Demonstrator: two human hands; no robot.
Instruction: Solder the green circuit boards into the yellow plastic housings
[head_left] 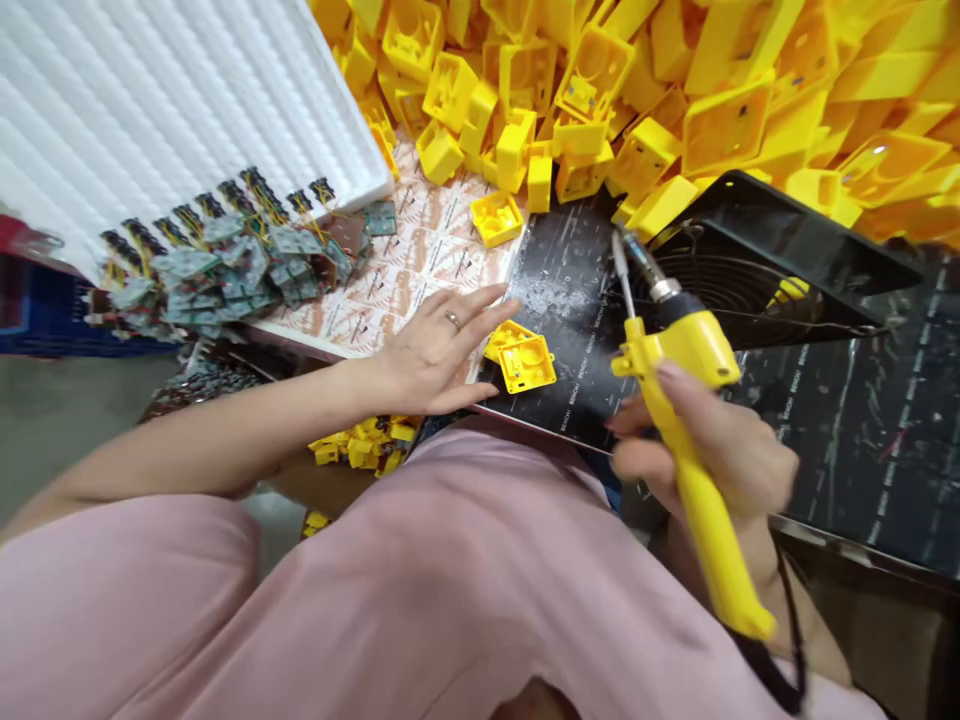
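Observation:
My right hand (720, 450) is wrapped round the handle of a yellow soldering gun (679, 400), whose metal tip and thin feed tube point up and away over the black mat (570, 290). My left hand (442, 350) lies flat with its fingers spread at the mat's left edge, a ring on one finger. Just right of its fingertips are two small yellow housings (527, 362), one partly over the other. Another small yellow housing (496, 218) sits farther back, apart from both hands.
A big heap of yellow housings (525, 75) fills the back. Circuit boards with wires (240, 265) lie beside white foam (187, 90) at the left. A black fan-like frame (780, 240) stands at the right. More yellow parts (364, 442) are below the table edge.

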